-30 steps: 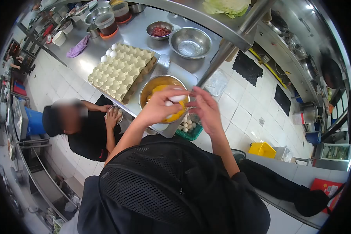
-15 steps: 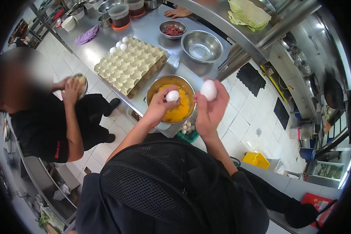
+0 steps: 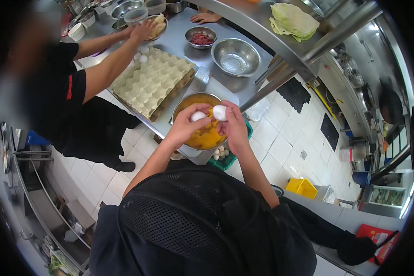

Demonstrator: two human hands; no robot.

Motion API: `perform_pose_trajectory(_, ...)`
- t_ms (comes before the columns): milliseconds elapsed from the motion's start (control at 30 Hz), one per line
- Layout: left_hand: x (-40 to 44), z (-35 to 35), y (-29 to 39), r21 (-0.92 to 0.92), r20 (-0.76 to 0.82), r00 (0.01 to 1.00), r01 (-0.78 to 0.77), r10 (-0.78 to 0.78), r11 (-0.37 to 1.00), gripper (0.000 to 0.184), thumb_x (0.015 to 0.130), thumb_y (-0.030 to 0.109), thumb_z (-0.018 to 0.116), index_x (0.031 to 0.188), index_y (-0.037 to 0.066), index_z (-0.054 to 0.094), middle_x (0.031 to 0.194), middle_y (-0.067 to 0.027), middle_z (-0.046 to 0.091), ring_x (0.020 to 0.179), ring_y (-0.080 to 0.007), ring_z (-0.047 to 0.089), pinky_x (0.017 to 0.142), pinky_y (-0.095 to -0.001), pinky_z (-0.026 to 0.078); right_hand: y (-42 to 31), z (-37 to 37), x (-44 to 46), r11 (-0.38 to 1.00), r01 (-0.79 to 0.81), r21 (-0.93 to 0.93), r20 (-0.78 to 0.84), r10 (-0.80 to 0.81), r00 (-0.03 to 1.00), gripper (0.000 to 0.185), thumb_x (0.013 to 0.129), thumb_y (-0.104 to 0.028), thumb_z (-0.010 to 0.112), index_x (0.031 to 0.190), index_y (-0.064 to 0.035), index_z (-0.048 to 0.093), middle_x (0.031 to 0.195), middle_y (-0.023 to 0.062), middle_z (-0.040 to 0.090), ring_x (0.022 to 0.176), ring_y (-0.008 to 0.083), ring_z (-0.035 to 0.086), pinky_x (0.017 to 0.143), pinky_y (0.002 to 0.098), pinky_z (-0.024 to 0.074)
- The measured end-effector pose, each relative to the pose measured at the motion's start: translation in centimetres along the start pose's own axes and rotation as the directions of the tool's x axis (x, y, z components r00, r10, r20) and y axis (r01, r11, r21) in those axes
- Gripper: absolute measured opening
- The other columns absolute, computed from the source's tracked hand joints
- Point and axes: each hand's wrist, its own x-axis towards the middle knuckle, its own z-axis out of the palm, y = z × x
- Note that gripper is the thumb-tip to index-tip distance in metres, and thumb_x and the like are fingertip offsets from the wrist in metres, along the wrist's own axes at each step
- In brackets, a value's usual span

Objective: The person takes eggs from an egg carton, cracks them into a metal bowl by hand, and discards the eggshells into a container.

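- A white egg is held by the curled fingers of the left hand, above the yolk bowl.
- A second egg is held by the fingers of the right hand, just beside the first; whether either shell is cracked cannot be told.
- The metal yolk bowl, with yellow yolk inside, is set at the near corner of the desk, beneath both hands.
- A white board is seen just beyond the bowl, towards the right edge.
- An egg tray is laid along the left edge of the desk, with a few white eggs at its far corner.
- A wide metal bowl is placed by the right edge; a small bowl of red meat is set near it, towards the far edge.
- A co-worker's hands are placed at a bowl of pale food beyond the tray.
- Another person's hand is rested at the far edge.
- A green basket is partly hidden below the near corner.
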Motion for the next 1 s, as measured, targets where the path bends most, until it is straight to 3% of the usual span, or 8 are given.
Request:
perform_pose_trajectory(67, -0.3, 0.2, 1.4, 0.069, 0.012, 1.0, -0.017, 0.016, 0.998, 0.048, 0.091, 0.009, 0.072, 0.137, 0.001, 0.059, 0.116, -0.0041, 0.067, 0.089, -0.0091, 0.065, 0.073, -0.0229, 0.051, 0.6, -0.1, 0.1, 0.974, -0.113, -0.194, 0.032, 0.121, 0.992, 0.042, 0.11, -0.039, 0.043, 0.142, -0.0113, 0.046, 0.098, 0.0073, 0.064, 0.073, 0.0107, 0.06, 0.057, 0.0221, 0.0427)
perform_pose_trajectory(200, 0.7, 0.1, -0.2, 0.11, -0.004, 1.0, -0.003, 0.004, 0.994, 0.039, 0.091, 0.012, 0.072, 0.129, 0.001, 0.066, 0.104, -0.0028, 0.071, 0.079, -0.0078, 0.064, 0.066, -0.0206, 0.048, 0.5, 0.2, 0.1, 0.953, -0.156, -0.26, 0.076, 0.181, 0.98, 0.042, 0.109, -0.038, 0.047, 0.14, -0.0092, 0.045, 0.1, 0.0081, 0.065, 0.071, 0.0116, 0.06, 0.056, 0.0241, 0.046)
perform_pose_trajectory(267, 0.8, -0.3, -1.0, 0.139, -0.092, 0.996, 0.015, -0.003, 0.99, 0.032, 0.091, 0.011, 0.072, 0.122, 0.002, 0.072, 0.097, -0.0027, 0.072, 0.08, -0.0066, 0.063, 0.067, -0.0211, 0.049, 0.6, 0.3, -0.2, 0.871, 0.057, -0.489, 0.036, -0.045, 0.998, 0.038, 0.103, -0.026, 0.06, 0.134, -0.0065, 0.049, 0.098, 0.0089, 0.066, 0.072, 0.0124, 0.063, 0.059, 0.0254, 0.0503)
perform_pose_trajectory(367, 1.0, -0.8, -1.9, 0.204, -0.071, 0.995, -0.057, 0.073, 0.977, 0.034, 0.09, 0.01, 0.072, 0.123, 0.001, 0.071, 0.101, -0.0047, 0.073, 0.083, -0.0086, 0.064, 0.073, -0.024, 0.05, 2.2, -0.2, 0.3, 0.866, 0.252, -0.433, 0.164, -0.199, 0.966, 0.036, 0.094, -0.008, 0.068, 0.127, -0.0031, 0.055, 0.099, 0.0091, 0.065, 0.076, 0.0133, 0.065, 0.064, 0.0267, 0.0546)
perform_pose_trajectory(467, 1.0, -0.7, -1.7, 0.31, -0.029, 0.982, -0.171, 0.189, 0.935, 0.034, 0.089, 0.008, 0.072, 0.122, -0.002, 0.071, 0.103, -0.007, 0.073, 0.088, -0.011, 0.064, 0.078, -0.0274, 0.051, 1.8, 0.0, 0.1, 0.833, 0.148, -0.533, 0.076, -0.127, 0.989, 0.033, 0.087, 0.005, 0.068, 0.119, -0.0022, 0.061, 0.105, 0.0098, 0.065, 0.083, 0.0123, 0.066, 0.068, 0.027, 0.0564)
perform_pose_trajectory(667, 0.9, -1.5, 0.1, 0.587, 0.093, 0.946, -0.303, 0.31, 0.751, 0.036, 0.085, 0.004, 0.07, 0.121, 0.001, 0.071, 0.101, -0.0141, 0.073, 0.09, -0.0214, 0.067, 0.082, -0.0307, 0.052, 1.9, 0.1, 0.5, 0.572, 0.487, -0.66, 0.24, -0.454, 0.858, 0.031, 0.083, 0.008, 0.063, 0.112, -0.0014, 0.064, 0.115, 0.0133, 0.065, 0.094, 0.022, 0.069, 0.076, 0.0314, 0.0586)
perform_pose_trajectory(867, 0.6, -0.4, 0.9, 0.632, 0.104, 0.938, -0.318, 0.33, 0.707, 0.037, 0.083, 0.008, 0.072, 0.12, 0.002, 0.07, 0.102, -0.0157, 0.073, 0.092, -0.0282, 0.07, 0.082, -0.0329, 0.053, 0.1, 0.9, -0.7, 0.35, 0.56, -0.751, 0.358, -0.498, 0.79, 0.035, 0.086, 0.008, 0.062, 0.119, -0.0026, 0.066, 0.126, 0.0151, 0.061, 0.107, 0.0276, 0.068, 0.082, 0.0343, 0.0603)
perform_pose_trajectory(1000, 0.7, 2.2, 1.6, 0.605, 0.061, 0.953, -0.273, 0.298, 0.748, 0.06, 0.083, 0.011, 0.073, 0.14, 0.007, 0.054, 0.107, -0.0161, 0.074, 0.104, -0.0289, 0.071, 0.091, -0.0361, 0.053, 2.3, -1.8, -1.0, 0.637, 0.524, -0.565, 0.228, -0.491, 0.841, 0.041, 0.091, 0.007, 0.06, 0.131, -0.0024, 0.06, 0.129, 0.0139, 0.06, 0.111, 0.024, 0.067, 0.091, 0.033, 0.0588)
